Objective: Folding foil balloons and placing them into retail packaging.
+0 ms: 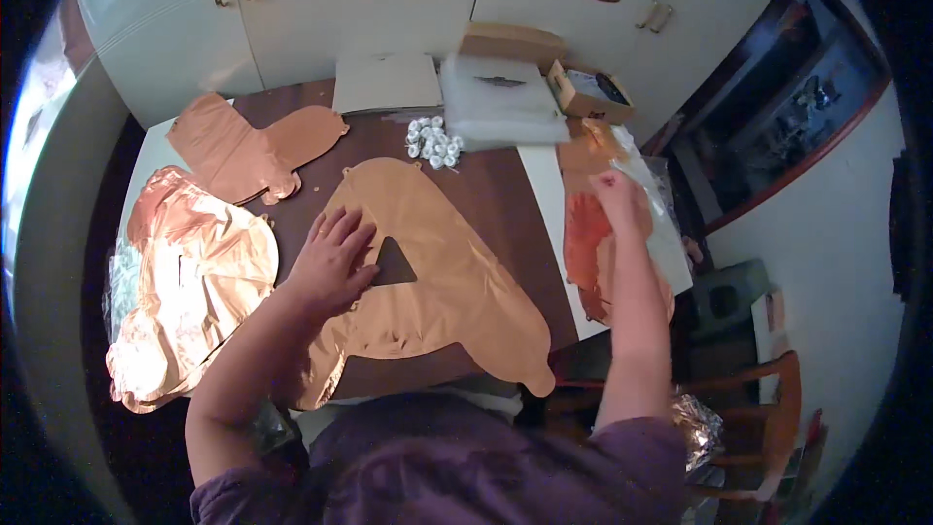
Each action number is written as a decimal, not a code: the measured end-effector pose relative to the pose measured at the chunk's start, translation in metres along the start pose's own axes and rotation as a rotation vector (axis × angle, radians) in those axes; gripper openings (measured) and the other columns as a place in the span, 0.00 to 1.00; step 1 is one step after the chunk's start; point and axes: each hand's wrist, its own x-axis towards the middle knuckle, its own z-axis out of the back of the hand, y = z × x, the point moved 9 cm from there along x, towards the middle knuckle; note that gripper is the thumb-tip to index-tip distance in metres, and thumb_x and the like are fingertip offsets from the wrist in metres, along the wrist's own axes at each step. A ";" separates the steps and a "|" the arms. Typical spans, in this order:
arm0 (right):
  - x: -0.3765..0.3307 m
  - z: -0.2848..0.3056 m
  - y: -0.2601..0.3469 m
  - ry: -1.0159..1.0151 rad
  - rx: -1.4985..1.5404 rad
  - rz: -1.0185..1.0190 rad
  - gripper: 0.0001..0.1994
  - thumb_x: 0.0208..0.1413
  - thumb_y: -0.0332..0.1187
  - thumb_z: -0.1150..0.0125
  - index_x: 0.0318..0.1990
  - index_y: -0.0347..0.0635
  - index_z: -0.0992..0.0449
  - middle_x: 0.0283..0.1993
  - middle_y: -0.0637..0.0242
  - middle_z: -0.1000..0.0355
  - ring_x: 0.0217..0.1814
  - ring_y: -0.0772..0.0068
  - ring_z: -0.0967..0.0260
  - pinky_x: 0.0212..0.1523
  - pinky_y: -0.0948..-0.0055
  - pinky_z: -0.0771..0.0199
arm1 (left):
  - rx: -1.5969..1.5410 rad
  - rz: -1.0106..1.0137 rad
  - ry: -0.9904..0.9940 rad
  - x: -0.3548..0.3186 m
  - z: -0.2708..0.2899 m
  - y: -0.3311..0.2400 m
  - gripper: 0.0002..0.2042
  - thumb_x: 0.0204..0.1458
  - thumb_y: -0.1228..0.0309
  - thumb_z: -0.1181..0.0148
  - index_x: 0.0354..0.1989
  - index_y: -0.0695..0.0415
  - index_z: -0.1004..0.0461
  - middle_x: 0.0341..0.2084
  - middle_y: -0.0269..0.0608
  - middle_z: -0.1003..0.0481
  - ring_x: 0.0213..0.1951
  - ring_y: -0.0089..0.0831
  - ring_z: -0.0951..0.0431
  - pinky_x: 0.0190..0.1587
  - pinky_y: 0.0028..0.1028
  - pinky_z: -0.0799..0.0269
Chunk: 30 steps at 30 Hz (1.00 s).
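A flat, uninflated copper-coloured foil balloon [452,282], letter-shaped with a triangular hole, lies in front of me on the dark brown table. My left hand [335,258] rests on its left side with the fingers spread, holding nothing. Over to the right, my right hand [618,196] is closed above more copper foil balloons [588,233]; whatever its fingers may pinch is hidden. On the left lie a crumpled, shiny foil balloon [199,277] and, behind it, other flat foil balloons [243,151].
Toward the back are a bundle of white ribbon rolls [433,143], a pale flat box [387,85], a stack of clear plastic bags [505,107] and an open cardboard box [589,92]. White cabinets [360,10] stand behind the table [520,199]. A wooden chair [777,408] is at right.
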 end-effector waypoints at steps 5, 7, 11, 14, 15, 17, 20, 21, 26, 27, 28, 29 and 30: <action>0.005 -0.027 0.006 0.035 -0.230 0.006 0.20 0.46 0.48 0.30 0.31 0.36 0.22 0.30 0.57 0.22 0.34 0.62 0.24 0.38 0.65 0.25 | 0.055 -0.018 -0.110 0.000 0.003 -0.003 0.26 0.48 0.61 0.39 0.55 0.57 0.33 0.59 0.55 0.37 0.63 0.57 0.42 0.67 0.49 0.51; 0.006 -0.023 0.010 0.042 -0.235 -0.008 0.21 0.46 0.49 0.31 0.31 0.36 0.22 0.30 0.57 0.22 0.35 0.60 0.24 0.39 0.64 0.25 | -0.068 -0.070 -0.152 0.004 0.016 -0.018 0.22 0.47 0.65 0.38 0.52 0.57 0.30 0.58 0.54 0.36 0.62 0.56 0.40 0.65 0.48 0.46; 0.003 -0.023 0.024 0.101 -0.247 -0.026 0.16 0.50 0.48 0.36 0.33 0.44 0.19 0.39 0.56 0.22 0.43 0.52 0.24 0.44 0.57 0.25 | -0.144 -0.143 -0.183 0.041 0.005 -0.036 0.21 0.49 0.66 0.37 0.52 0.57 0.28 0.58 0.54 0.36 0.61 0.56 0.38 0.62 0.48 0.40; 0.004 -0.025 0.014 0.089 -0.246 -0.060 0.14 0.52 0.45 0.38 0.34 0.43 0.19 0.40 0.54 0.22 0.43 0.51 0.24 0.45 0.57 0.26 | -0.227 -0.214 -0.153 0.081 -0.002 -0.072 0.19 0.51 0.66 0.38 0.51 0.57 0.28 0.57 0.53 0.34 0.60 0.54 0.36 0.61 0.47 0.38; 0.005 -0.027 0.009 0.090 -0.245 -0.063 0.14 0.52 0.45 0.38 0.34 0.43 0.19 0.40 0.54 0.22 0.43 0.51 0.24 0.45 0.57 0.26 | -0.250 -0.271 -0.132 0.094 -0.006 -0.086 0.17 0.51 0.66 0.38 0.50 0.57 0.27 0.57 0.52 0.34 0.60 0.53 0.36 0.60 0.47 0.37; 0.009 -0.026 0.002 0.089 -0.259 -0.033 0.14 0.53 0.44 0.39 0.34 0.43 0.19 0.40 0.54 0.22 0.43 0.51 0.25 0.45 0.57 0.26 | -0.292 -0.369 -0.111 0.121 -0.020 -0.109 0.15 0.51 0.67 0.39 0.47 0.57 0.25 0.56 0.51 0.32 0.59 0.51 0.34 0.59 0.46 0.35; 0.010 -0.021 0.000 0.088 -0.117 0.039 0.13 0.54 0.42 0.38 0.35 0.42 0.20 0.40 0.53 0.22 0.43 0.50 0.25 0.44 0.57 0.26 | -0.344 -0.458 0.007 0.178 -0.062 -0.142 0.15 0.51 0.68 0.40 0.46 0.58 0.24 0.52 0.50 0.28 0.56 0.47 0.30 0.59 0.43 0.35; 0.010 -0.019 -0.001 0.087 -0.117 0.046 0.13 0.54 0.42 0.38 0.35 0.42 0.20 0.40 0.53 0.22 0.43 0.50 0.25 0.44 0.57 0.26 | -0.320 -0.472 -0.021 0.195 -0.072 -0.155 0.15 0.51 0.68 0.40 0.47 0.58 0.25 0.51 0.49 0.28 0.55 0.46 0.30 0.59 0.42 0.35; -0.005 -0.006 0.011 0.065 0.150 0.156 0.09 0.57 0.36 0.40 0.35 0.38 0.23 0.37 0.53 0.24 0.40 0.51 0.25 0.44 0.57 0.28 | -0.169 -0.411 0.021 0.265 -0.127 -0.196 0.26 0.51 0.56 0.42 0.54 0.60 0.30 0.54 0.49 0.30 0.58 0.45 0.31 0.62 0.43 0.40; -0.008 0.002 0.006 0.060 0.184 0.140 0.10 0.58 0.36 0.41 0.35 0.36 0.25 0.35 0.54 0.25 0.37 0.54 0.26 0.42 0.61 0.28 | -0.100 -0.405 0.026 0.270 -0.132 -0.205 0.30 0.51 0.51 0.43 0.56 0.61 0.32 0.55 0.49 0.31 0.59 0.46 0.33 0.64 0.44 0.43; -0.012 0.012 -0.001 0.049 0.178 0.131 0.10 0.58 0.36 0.41 0.35 0.36 0.25 0.35 0.54 0.25 0.37 0.54 0.26 0.42 0.61 0.28 | -0.017 -0.278 0.258 0.275 -0.156 -0.200 0.40 0.51 0.39 0.49 0.61 0.62 0.38 0.60 0.49 0.36 0.64 0.46 0.38 0.67 0.46 0.50; -0.018 0.035 -0.002 -0.082 0.063 0.198 0.11 0.59 0.36 0.42 0.35 0.36 0.25 0.33 0.56 0.25 0.36 0.58 0.27 0.41 0.64 0.29 | -0.020 -0.296 0.261 0.275 -0.160 -0.205 0.40 0.51 0.39 0.49 0.61 0.62 0.38 0.60 0.49 0.36 0.64 0.46 0.38 0.67 0.46 0.50; -0.028 0.059 0.003 -0.211 -0.055 0.263 0.11 0.60 0.36 0.43 0.35 0.36 0.25 0.32 0.58 0.26 0.36 0.62 0.28 0.41 0.67 0.30 | 0.049 -0.330 0.217 0.273 -0.164 -0.208 0.43 0.50 0.35 0.51 0.64 0.61 0.41 0.62 0.49 0.38 0.66 0.45 0.41 0.69 0.47 0.54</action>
